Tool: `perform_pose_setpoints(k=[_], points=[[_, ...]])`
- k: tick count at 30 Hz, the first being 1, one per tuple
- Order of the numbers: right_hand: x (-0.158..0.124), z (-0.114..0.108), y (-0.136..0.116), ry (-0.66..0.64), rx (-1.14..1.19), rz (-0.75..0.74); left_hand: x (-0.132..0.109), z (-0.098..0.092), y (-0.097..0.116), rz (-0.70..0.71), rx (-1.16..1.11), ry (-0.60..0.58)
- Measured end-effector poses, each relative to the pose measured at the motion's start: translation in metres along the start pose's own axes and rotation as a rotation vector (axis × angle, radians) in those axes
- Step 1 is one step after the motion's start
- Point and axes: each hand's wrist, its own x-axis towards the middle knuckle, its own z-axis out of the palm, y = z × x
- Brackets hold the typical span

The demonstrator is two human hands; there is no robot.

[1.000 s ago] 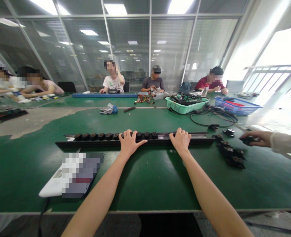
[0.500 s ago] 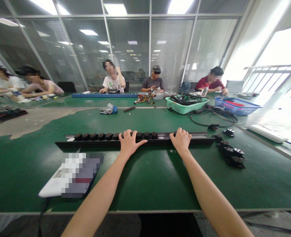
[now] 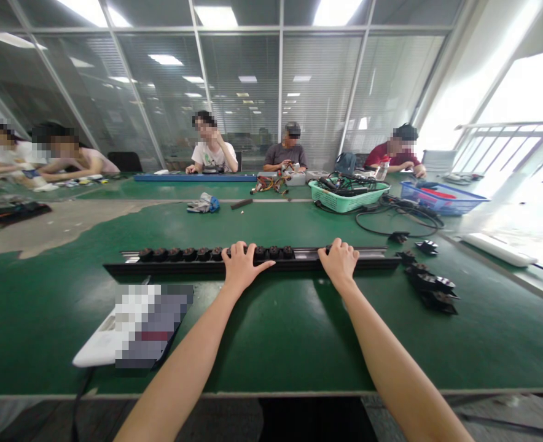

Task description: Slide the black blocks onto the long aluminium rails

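Head view: down onto a green table
Black rail: crosswise on the table
Left hand: spread wide over black blocks along the rail
Right hand: curled over the rail; cannot tell if gripping
Loose parts: near the rail's right end

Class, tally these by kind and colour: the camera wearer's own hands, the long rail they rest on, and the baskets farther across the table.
Own hands: 2 (left hand, right hand)
Long black rail: 1
Green basket: 1
Blue basket: 1
Total: 5
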Motion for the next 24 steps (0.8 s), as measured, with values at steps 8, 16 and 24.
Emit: perform_pose_setpoints(k=[8, 16, 24], points=[[0.0009, 0.0, 0.0003, -0.006, 0.001, 0.013, 0.0001, 0.002, -0.0008, 0.006, 0.004, 0.011], [0.0027, -0.0005, 0.0014, -0.019, 0.005, 0.036, 0.0, 0.0018, -0.0006, 0.005, 0.028, 0.015], [0.0023, -0.001, 0.002, -0.015, 0.005, 0.041, 0.0001, 0.0016, -0.0008, 0.009, 0.027, 0.017]])
